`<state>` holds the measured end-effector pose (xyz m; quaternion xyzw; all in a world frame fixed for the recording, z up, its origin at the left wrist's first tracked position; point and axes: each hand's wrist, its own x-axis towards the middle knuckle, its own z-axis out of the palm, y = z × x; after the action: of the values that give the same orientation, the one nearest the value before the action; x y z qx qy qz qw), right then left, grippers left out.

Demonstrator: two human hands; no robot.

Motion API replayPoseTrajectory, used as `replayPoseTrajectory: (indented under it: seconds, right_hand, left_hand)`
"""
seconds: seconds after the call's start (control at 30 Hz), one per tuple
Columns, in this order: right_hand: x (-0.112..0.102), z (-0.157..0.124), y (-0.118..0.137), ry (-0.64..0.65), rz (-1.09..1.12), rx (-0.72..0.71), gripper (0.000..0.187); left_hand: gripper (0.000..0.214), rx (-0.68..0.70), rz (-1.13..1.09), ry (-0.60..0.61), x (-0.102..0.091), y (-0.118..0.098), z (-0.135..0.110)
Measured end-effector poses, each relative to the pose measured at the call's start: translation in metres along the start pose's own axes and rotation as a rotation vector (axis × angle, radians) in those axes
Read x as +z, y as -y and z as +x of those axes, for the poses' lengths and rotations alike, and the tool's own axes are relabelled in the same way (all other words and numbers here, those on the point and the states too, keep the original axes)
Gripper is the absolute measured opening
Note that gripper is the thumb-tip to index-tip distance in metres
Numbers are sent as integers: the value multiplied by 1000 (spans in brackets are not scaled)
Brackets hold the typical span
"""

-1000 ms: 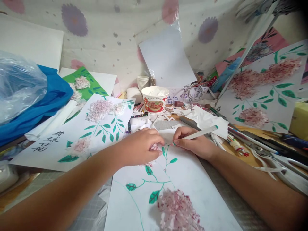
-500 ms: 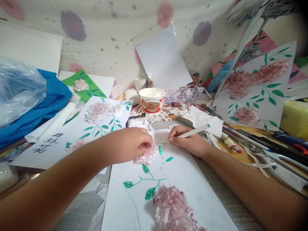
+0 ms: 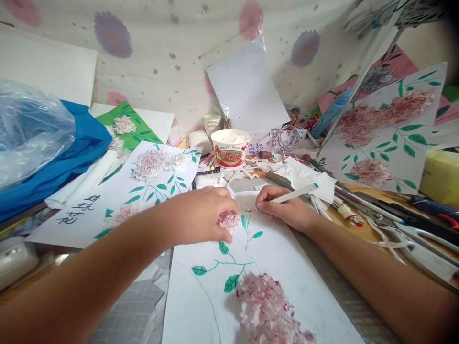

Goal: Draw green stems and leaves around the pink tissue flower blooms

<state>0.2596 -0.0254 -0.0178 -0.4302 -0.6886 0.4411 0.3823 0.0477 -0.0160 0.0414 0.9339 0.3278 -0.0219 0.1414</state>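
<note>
A white sheet of paper [image 3: 201, 306] lies in front of me, with green leaves and stems drawn on it. My right hand [image 3: 283, 208] grips a slim white marker [image 3: 296, 192] with green at its end, its tip low over the sheet's far part. My left hand [image 3: 204, 215] curls round a small pink paper flower [image 3: 227, 220] on the sheet, thumb on the near side and fingers on the far side. Closer to me, a bigger pink and white paper flower cluster [image 3: 268, 306] is on the same sheet.
A finished-looking flower picture [image 3: 82, 229] lies at left, another picture [image 3: 387, 138] leans at right. Behind stands a paper bowl [image 3: 230, 149] among scraps. Scissors [image 3: 423, 243] and a doll-like trinket [image 3: 347, 212] lie right; a blue bag [image 3: 82, 129] is left.
My left hand has opened out from a tight curl, its thumb now extended beside the small flower. My right hand still holds the marker in nearly the same place. The view has shifted slightly.
</note>
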Motion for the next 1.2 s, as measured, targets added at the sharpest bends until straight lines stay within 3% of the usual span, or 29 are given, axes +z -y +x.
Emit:
replayPoseTrajectory:
  seconds: [0.07, 0.17, 0.23, 0.3, 0.4, 0.5, 0.73, 0.87, 0.97, 1.2]
  right_hand:
    - [0, 0, 0, 1, 2, -5, 8]
    - [0, 0, 0, 4, 8, -10, 9]
    - [0, 0, 0, 5, 9, -11, 10]
    - [0, 0, -1, 4, 8, -12, 9]
    - [0, -1, 0, -2, 4, -12, 8]
    - [0, 0, 1, -8, 2, -12, 7]
    - [-1, -1, 0, 5, 4, -26, 7]
    - [0, 0, 1, 14, 5, -34, 7]
    - [0, 0, 1, 17, 2, -35, 7]
    - [0, -1, -1, 26, -7, -48, 7]
  left_hand:
    - [34, 33, -8, 15, -3, -18, -7]
    - [39, 234, -70, 46, -4, -54, -19]
    - [26, 364, 24, 130, 3, -73, -24]
    - [27, 440, 90, 86, 14, -82, -26]
    - [27, 438, 144, -11, 35, -83, -27]
    - [17, 456, 176, -23, 46, -80, -27]
    - [15, 457, 134, -31, 36, -82, -31]
    - [22, 327, 84, -143, 33, -78, -44]
    - [30, 220, 119, -232, 41, -73, -62]
    - [46, 110, 234, -249, 65, -68, -86]
